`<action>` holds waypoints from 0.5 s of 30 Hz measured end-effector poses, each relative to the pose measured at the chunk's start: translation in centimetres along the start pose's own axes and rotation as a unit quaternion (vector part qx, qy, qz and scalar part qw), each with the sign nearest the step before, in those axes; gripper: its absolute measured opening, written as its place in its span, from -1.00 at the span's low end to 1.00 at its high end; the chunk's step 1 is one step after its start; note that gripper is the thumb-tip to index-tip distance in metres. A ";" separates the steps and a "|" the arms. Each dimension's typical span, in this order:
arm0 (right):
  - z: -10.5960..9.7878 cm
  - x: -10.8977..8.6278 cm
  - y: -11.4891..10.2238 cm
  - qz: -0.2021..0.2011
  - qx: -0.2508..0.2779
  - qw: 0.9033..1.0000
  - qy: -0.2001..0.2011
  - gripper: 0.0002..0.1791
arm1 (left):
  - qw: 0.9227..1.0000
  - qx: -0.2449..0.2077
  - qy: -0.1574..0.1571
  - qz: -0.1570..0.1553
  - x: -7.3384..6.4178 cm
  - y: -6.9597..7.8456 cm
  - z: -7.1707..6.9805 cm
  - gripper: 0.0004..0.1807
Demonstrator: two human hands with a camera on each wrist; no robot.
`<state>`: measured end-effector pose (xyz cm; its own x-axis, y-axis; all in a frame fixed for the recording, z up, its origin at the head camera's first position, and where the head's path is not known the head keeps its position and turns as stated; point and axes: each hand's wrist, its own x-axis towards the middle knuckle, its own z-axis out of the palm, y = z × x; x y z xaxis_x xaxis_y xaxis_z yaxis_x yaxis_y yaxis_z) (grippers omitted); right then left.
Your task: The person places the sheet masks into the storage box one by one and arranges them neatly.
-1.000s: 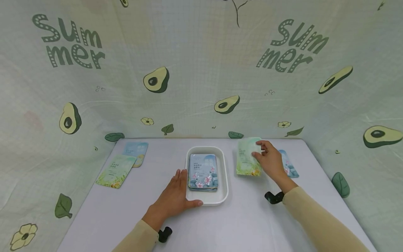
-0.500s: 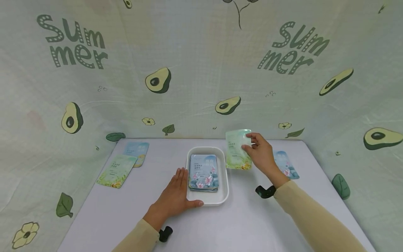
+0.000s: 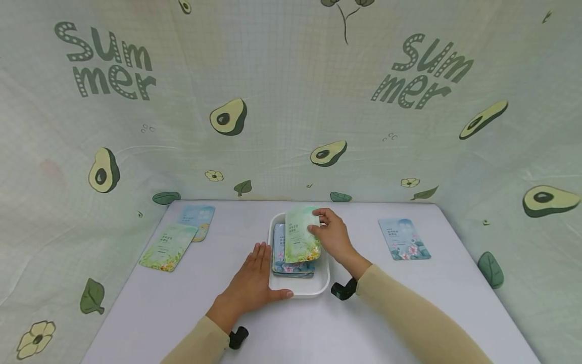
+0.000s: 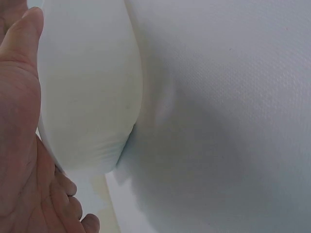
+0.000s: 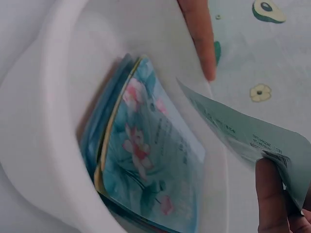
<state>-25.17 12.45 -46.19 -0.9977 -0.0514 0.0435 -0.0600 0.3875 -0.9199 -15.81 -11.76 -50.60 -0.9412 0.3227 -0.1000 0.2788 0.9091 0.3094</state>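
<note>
Between the thumb and fingers of my right hand point(image 3: 335, 236) is a green sheet mask packet point(image 3: 299, 237), pinched by its right edge. It overlaps the stack of packets in the white tray point(image 3: 324, 285); the right wrist view shows the green packet point(image 5: 233, 128) tilted and raised above that stack. On top of the stack lies a blue packet point(image 5: 150, 160) with pink flowers, partly hidden in the head view. My left hand point(image 3: 249, 283) rests against the tray's near left corner, fingers straight along the left side and thumb at the front rim.
Toward the left table edge, a green packet point(image 3: 169, 247) partly covers a blue one point(image 3: 202, 216). Another blue packet point(image 3: 404, 240) with flowers lies alone on the right. Behind the white table point(image 3: 291, 333) hangs a printed cloth point(image 3: 282, 76).
My right hand has carried the green packet leftward from beside the right blue packet to over the tray, uncovering that blue packet. The left hand stays at the tray.
</note>
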 end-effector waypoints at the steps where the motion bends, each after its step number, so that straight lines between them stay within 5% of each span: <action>1: 0.5 0.0 0.2 0.005 0.003 1.000 -0.008 -0.54 | 1.000 0.002 -0.002 -0.001 0.0 0.0 0.0 0.51; 7: 1.8 0.1 0.8 0.006 -0.075 0.996 -0.054 -0.51 | 1.000 0.004 0.001 0.004 0.1 0.0 0.1 0.51; 12: 2.2 0.5 0.6 -0.018 -0.207 0.973 -0.104 -0.46 | 1.000 0.017 0.005 0.005 0.0 0.0 0.0 0.51; 15: 2.4 0.6 0.5 -0.010 -0.240 0.962 -0.128 -0.43 | 1.000 0.021 0.006 0.004 0.0 0.0 -0.1 0.51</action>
<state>-25.75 10.41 -47.54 -0.9598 -0.2646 -0.0938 -0.1481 0.7609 -0.6317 -15.80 -11.79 -50.53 -0.9407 0.3279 -0.0866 0.2947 0.9168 0.2696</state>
